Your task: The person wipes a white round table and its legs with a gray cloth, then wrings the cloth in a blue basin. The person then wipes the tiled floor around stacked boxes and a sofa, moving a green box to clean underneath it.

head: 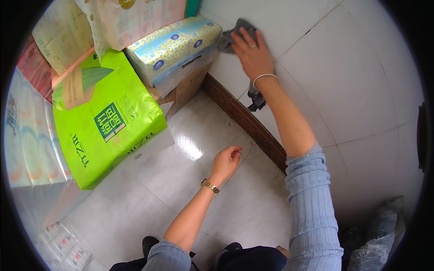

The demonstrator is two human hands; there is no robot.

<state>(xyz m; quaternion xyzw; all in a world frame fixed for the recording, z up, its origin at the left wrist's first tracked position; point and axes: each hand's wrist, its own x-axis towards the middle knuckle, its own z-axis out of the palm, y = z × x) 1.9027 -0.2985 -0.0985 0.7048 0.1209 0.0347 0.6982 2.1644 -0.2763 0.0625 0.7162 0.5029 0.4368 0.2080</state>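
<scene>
My right hand [254, 54] presses a dark grey cloth [226, 42] against the white tiled wall [339, 84], its fingers spread over the cloth. Part of the cloth hangs down below the wrist, which wears a light bangle. Just left of the cloth lies a yellow and blue patterned tissue pack [176, 44] on a cardboard box [193, 81]. My left hand [226, 162], with a gold-coloured watch at the wrist, hovers over the floor with loosely curled fingers and nothing seen in it.
A brown skirting board [244, 115] runs along the wall's foot. A green paper towel pack [98, 125] and several other wrapped packs [37, 135] are stacked at left. A grey fluffy item [374, 237] is at lower right. Glossy floor tiles [152, 176] bear a light reflection.
</scene>
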